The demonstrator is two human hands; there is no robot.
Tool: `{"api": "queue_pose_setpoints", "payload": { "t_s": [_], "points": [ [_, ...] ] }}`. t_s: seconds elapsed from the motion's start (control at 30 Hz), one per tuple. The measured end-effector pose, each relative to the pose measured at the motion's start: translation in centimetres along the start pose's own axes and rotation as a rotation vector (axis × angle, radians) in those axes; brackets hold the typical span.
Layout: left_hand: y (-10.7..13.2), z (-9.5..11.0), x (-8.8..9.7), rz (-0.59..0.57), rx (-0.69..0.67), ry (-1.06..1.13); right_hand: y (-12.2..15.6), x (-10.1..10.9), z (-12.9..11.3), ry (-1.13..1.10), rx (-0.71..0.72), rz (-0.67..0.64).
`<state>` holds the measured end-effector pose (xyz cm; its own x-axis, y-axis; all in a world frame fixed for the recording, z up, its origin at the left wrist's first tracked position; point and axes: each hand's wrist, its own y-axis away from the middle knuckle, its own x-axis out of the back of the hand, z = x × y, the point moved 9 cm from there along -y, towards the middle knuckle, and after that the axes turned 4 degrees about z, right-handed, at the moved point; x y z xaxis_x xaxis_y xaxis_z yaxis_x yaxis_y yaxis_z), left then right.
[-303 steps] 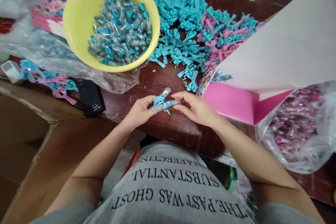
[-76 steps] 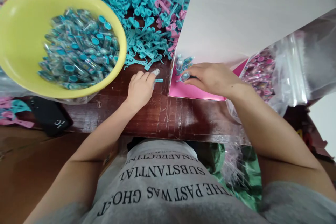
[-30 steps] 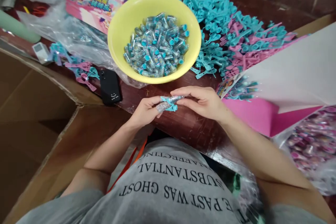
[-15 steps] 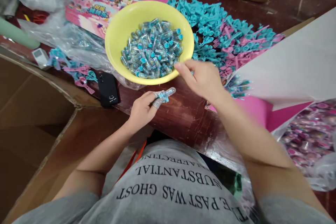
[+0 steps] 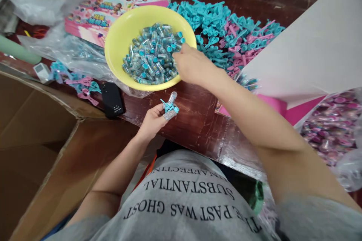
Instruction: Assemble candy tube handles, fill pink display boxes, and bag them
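Note:
My left hand (image 5: 152,122) is closed around a small clear capsule tube (image 5: 172,99) joined to a light-blue plastic clip piece (image 5: 169,107). The thumb and a fingertip of that hand are wrapped in greyish tape. Over the right rim of a yellow bowl (image 5: 114,41) is my right hand (image 5: 194,64), its fingers curled down at the edge of the heap. Many clear capsule tubes with blue caps (image 5: 152,54) fill the bowl. Whatever the right fingertips pinch, if anything, is hidden by the hand.
Blue plastic clips (image 5: 206,15) and pink ones (image 5: 240,60) are heaped behind the bowl. A black phone (image 5: 112,99) lies left, near more clips (image 5: 85,81). A white-and-pink carton (image 5: 299,41) stands right, beside a bag of pink items (image 5: 333,128). An open cardboard box (image 5: 65,150) is at lower left.
My right hand has moved from the bowl's near-right rim further in over the tubes. The tube in my left hand has turned to point more upright. The view has shifted slightly.

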<state>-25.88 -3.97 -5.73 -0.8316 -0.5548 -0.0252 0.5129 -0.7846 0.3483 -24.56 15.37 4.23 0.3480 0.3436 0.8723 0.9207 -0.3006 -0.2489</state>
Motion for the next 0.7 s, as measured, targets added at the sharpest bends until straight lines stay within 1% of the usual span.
{"api": "queue_pose_setpoints", "payload": {
  "t_s": [0.03, 0.07, 0.1, 0.17, 0.2, 0.23, 0.27, 0.33, 0.4, 0.5, 0.57, 0.63, 0.7],
  "points": [
    [0.0, -0.3, -0.1, -0.017, 0.045, 0.046, 2.5, 1.3, -0.4, -0.060, -0.040, 0.031],
    [-0.1, -0.6, -0.3, -0.040, 0.084, 0.090, 5.1, 2.1, -1.0, -0.155, -0.059, 0.049],
    [-0.1, -0.9, -0.8, -0.067, 0.116, 0.128, 7.6, 2.5, -1.7, -0.279, -0.065, 0.059],
    [-0.3, -1.1, -2.1, -0.130, 0.156, 0.175, 12.3, 2.4, -1.9, -0.589, -0.152, 0.111],
    [-0.5, -1.2, -2.9, -0.162, 0.168, 0.188, 14.2, 1.9, -1.8, -0.728, -0.202, 0.138],
    [-0.6, -1.2, -3.7, -0.192, 0.178, 0.197, 15.8, 1.4, -1.5, -0.837, -0.252, 0.162],
    [-0.7, -1.2, -4.6, -0.217, 0.184, 0.205, 17.0, 0.9, -1.2, -0.898, -0.289, 0.180],
    [-0.8, -1.1, -6.0, -0.261, 0.186, 0.208, 18.5, 0.8, -0.8, -0.879, -0.300, 0.194],
    [-0.9, -0.7, -7.0, -0.295, 0.167, 0.170, 19.1, 1.8, -0.8, -0.747, -0.246, 0.210],
    [-1.0, 0.3, -7.8, -0.315, 0.073, 0.050, 19.6, 3.7, -1.4, -0.565, -0.121, 0.244],
    [-1.0, 1.0, -8.0, -0.310, -0.006, -0.022, 20.1, 4.3, -1.7, -0.503, -0.087, 0.264],
    [-1.0, 1.4, -8.2, -0.304, -0.067, -0.068, 20.6, 4.3, -1.7, -0.476, -0.112, 0.276],
    [-0.9, 1.6, -8.2, -0.300, -0.124, -0.111, 21.1, 3.9, -1.4, -0.475, -0.175, 0.271]
  ]
}}
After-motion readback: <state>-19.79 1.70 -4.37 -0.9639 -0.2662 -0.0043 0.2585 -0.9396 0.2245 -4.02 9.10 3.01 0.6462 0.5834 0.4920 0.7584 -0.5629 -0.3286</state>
